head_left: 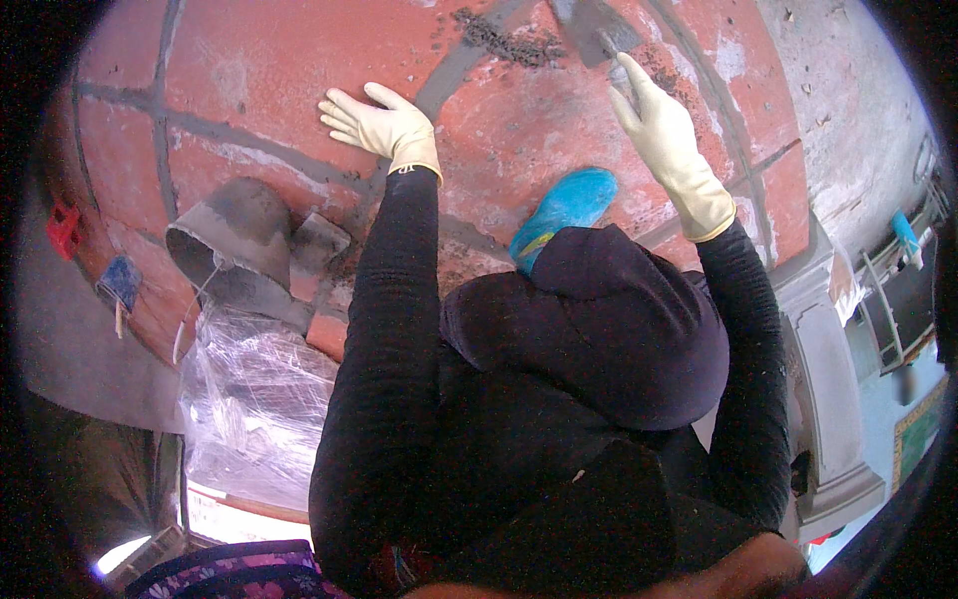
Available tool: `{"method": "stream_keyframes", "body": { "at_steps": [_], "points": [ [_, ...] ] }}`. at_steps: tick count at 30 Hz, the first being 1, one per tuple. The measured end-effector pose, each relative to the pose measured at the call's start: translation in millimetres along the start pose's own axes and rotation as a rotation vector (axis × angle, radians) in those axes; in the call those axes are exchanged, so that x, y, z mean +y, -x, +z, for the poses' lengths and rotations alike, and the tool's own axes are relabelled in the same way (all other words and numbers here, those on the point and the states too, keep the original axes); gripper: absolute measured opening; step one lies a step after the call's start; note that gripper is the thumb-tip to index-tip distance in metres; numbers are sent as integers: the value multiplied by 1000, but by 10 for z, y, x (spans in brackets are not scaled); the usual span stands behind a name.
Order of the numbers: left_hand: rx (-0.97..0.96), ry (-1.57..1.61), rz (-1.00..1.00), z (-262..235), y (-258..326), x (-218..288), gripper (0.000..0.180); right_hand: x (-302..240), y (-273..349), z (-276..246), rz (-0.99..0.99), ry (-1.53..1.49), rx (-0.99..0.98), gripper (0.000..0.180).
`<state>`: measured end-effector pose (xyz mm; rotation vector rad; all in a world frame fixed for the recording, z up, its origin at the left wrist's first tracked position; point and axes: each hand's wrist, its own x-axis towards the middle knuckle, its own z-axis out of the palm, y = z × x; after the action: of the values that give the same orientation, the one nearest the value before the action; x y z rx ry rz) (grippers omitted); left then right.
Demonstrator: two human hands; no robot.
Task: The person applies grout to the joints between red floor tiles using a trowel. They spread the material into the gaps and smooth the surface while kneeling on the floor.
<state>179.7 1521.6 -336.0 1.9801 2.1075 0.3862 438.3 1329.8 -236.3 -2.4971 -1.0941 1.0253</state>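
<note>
- Head view: right hand [667,140], gloved, wrapped around a trowel [597,30] at a mortar joint; a slipping blade could smear the red tiles [269,50].
- Left hand [384,125] lies flat and empty on the tiles; leaning there could shift fresh joints.
- Bucket [235,240] sits tilted near the edge and could roll.

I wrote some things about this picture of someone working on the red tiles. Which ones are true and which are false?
1. Both hands wear pale gloves. True: left hand, right hand.
2. The right hand holds a trowel. True.
3. The left hand holds a brush. False: it rests flat on the red tiles, holding nothing.
4. The shoe is red. False: it is blue.
5. The bucket stands upright. False: it lies tipped over.
</note>
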Motion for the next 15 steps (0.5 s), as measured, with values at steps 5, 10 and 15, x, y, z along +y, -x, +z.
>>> {"method": "stream_keyframes", "body": {
  "at_steps": [5, 10, 15],
  "points": [
    [2, 14, 3, -7, -2, 7, 61, -79, 102, 107, -74, 25, 10, 52],
    [2, 13, -1, 14, -3, -1, 61, -178, 178, 172, -45, 81, -64, 53],
    [-22, 10, -2, -15, 2, 0, 62, -350, 401, 328, -126, 161, -119, 51]
  ]
}}
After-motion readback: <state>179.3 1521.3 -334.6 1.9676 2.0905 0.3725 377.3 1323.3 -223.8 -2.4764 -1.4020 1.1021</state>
